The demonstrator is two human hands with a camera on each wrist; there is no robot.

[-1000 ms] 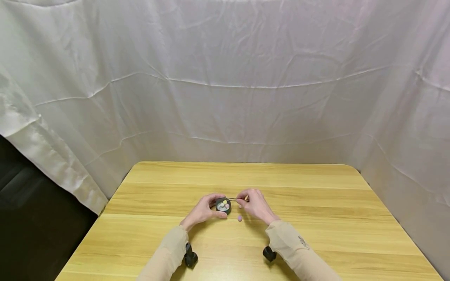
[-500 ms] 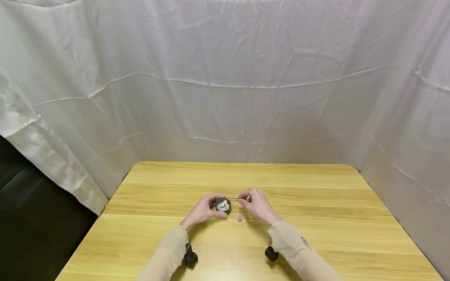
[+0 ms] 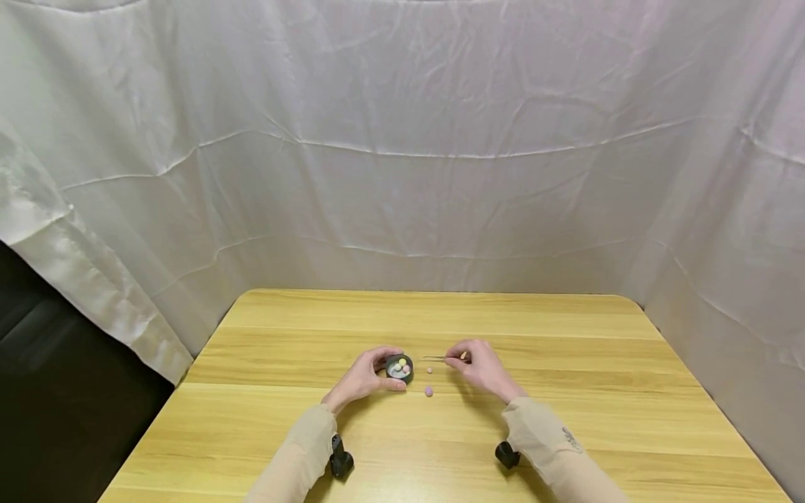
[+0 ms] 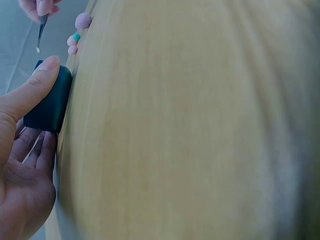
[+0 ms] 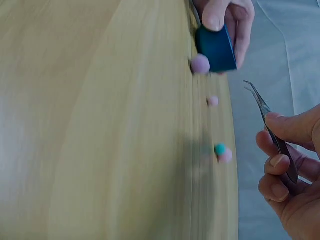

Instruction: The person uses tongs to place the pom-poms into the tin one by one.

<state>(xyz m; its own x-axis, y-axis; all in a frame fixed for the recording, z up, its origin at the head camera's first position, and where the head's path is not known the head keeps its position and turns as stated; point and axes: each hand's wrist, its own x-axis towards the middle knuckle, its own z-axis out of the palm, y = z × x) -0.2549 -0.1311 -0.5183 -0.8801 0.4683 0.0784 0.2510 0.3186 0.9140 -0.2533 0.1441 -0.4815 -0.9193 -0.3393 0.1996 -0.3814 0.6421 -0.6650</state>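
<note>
A pale curtain (image 3: 440, 209) hangs behind the wood-grain table (image 3: 377, 433). The left hand (image 3: 365, 375) has thumb and fingers bent round a dark container (image 4: 50, 105), parted by its width. The right hand (image 3: 481, 368) pinches the tweezers (image 5: 267, 120) between thumb and bent fingers; nothing shows plainly in their tips (too blurred to be sure).

Work looks partway: a yellow ball (image 3: 403, 362) and a rosy ball (image 3: 407, 369) are among those inside the left hand's grasp. Outside, a purple ball (image 3: 429, 391) lies near the left thumb's tip, and a small pink ball (image 3: 430, 370) near the tweezers' tips.

Only the head view shows the container's contents; the right wrist view adds a teal ball (image 5: 220, 149) touching a light pink ball (image 5: 226, 156), near the right fingers.
</note>
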